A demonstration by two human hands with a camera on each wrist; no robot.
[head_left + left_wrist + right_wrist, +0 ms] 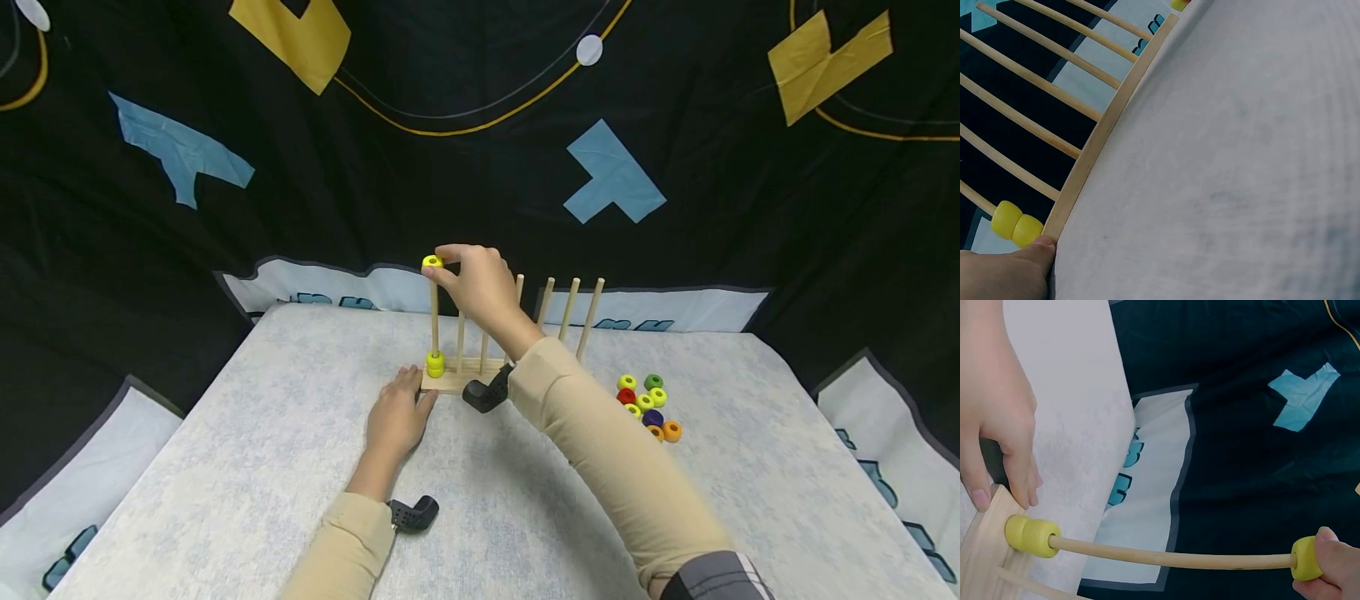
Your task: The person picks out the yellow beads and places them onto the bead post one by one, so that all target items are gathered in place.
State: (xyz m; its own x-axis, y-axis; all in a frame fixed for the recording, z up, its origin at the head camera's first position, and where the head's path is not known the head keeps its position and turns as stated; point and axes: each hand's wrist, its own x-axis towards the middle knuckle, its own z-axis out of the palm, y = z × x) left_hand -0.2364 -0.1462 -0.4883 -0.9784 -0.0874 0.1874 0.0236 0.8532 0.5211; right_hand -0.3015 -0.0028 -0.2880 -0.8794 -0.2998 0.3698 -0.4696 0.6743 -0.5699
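One yellow bead (1305,559) pinched by right hand (483,285) atop peg (1169,558), left hand (396,417) seemingly gripping edge of base (452,383)

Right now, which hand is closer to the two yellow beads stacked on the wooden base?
Left. Your left hand holds the base beside those beads; your right hand is by the top of the peg, pinching another yellow bead.

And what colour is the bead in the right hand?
Yellow; the bead shows best in the right wrist view.

Seven pegs (1172,559), twelve visible beads (1039,539)
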